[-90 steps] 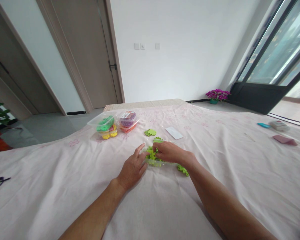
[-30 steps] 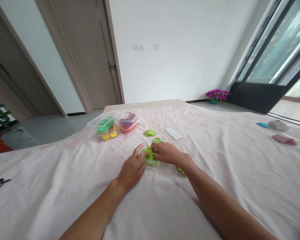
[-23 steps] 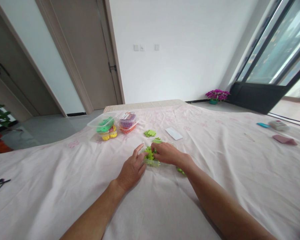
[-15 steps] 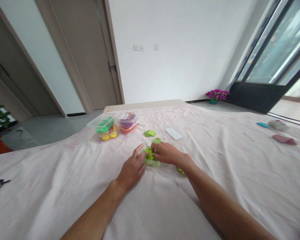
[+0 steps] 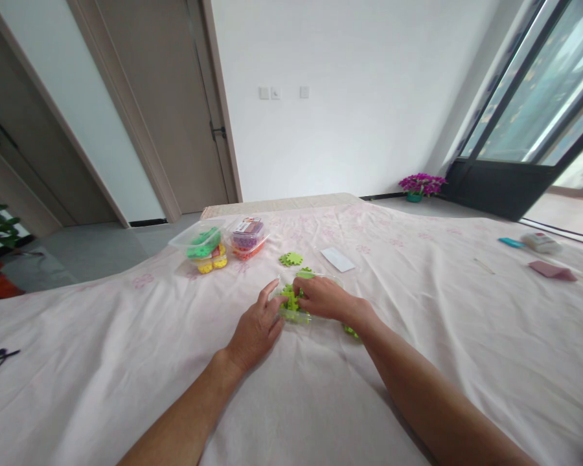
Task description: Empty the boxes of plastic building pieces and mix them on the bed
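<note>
A clear plastic box [image 5: 298, 318] with several lime-green toy gears [image 5: 290, 298] in it lies in front of me. My left hand [image 5: 260, 320] grips the box's left side, its thumb reaching over the rim to the gears. Inside the box, my right hand [image 5: 323, 296] has its fingers bent and closed on a green gear; the fingertips are partly hidden. Beyond the box, a flat green gear piece [image 5: 291, 259] lies on the cloth. More green pieces [image 5: 350, 331] show beside my right wrist, partly covered by it.
At the back left stand a tub with green and yellow pieces [image 5: 205, 243] and a tub with purple and orange ones [image 5: 247, 238]. A white card [image 5: 337, 259] lies behind my right hand. At far right are a pink cloth [image 5: 552, 270] and a blue item [image 5: 511, 243].
</note>
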Tool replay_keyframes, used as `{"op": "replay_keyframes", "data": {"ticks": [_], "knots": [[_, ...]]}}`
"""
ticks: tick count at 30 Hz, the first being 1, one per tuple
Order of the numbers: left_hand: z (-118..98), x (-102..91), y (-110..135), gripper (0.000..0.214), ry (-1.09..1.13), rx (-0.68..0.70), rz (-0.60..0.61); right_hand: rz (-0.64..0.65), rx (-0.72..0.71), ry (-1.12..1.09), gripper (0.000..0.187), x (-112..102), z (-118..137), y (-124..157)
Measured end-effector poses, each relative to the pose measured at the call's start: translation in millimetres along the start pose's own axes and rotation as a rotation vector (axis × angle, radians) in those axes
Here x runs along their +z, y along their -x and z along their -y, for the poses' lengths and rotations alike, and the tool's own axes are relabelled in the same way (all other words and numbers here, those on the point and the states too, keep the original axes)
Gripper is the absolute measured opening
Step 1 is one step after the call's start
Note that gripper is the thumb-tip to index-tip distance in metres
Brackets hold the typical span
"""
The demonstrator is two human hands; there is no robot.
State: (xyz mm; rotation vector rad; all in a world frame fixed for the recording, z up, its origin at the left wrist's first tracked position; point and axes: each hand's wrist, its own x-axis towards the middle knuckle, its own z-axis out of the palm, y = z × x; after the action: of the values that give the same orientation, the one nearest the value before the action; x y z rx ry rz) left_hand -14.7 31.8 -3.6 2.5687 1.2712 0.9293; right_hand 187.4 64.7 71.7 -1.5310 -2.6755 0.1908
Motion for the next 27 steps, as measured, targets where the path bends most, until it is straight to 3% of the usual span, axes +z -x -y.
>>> {"op": "replay_keyframes", "data": {"ticks": [27], "knots": [[0.0,-0.4,-1.0,0.039,0.003,-0.019,0.004,-0.037,0.024,0.003,0.022,4.7,1.5,-1.2]]}}
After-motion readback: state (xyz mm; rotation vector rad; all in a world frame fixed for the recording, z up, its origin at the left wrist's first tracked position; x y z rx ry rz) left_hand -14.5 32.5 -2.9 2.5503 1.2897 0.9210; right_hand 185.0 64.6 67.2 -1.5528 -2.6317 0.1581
